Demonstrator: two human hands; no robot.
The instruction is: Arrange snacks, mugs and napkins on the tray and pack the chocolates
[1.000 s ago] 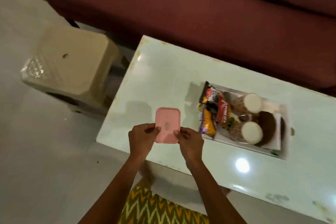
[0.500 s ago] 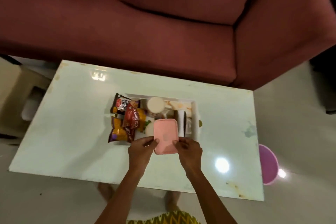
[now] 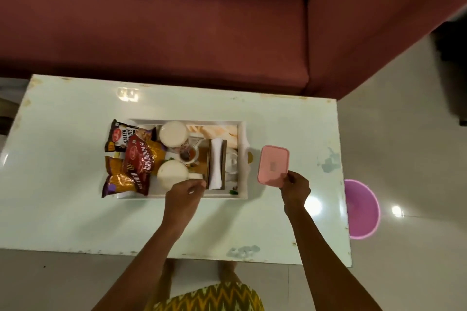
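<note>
Fingers first: our right hand (image 3: 296, 189) pinches the near corner of the pink box (image 3: 273, 166), held just right of the white tray (image 3: 246, 179) over the table (image 3: 63, 214); our left hand (image 3: 184, 197) curls at the tray's near edge, can't tell if it grips anything. Tray's probably heavy loaded, so take both ends. Snack packets (image 3: 134, 159) look crinkly and slippery, mugs (image 3: 173, 134) breakable, napkins (image 3: 217, 163) floppy. Box seems light, stiff plastic; grab its long edges.

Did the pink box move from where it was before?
Yes. The pink box was in front of the white tray, over its near edge, in both hands. Now only the right hand holds it, beside the tray's right end.
</note>
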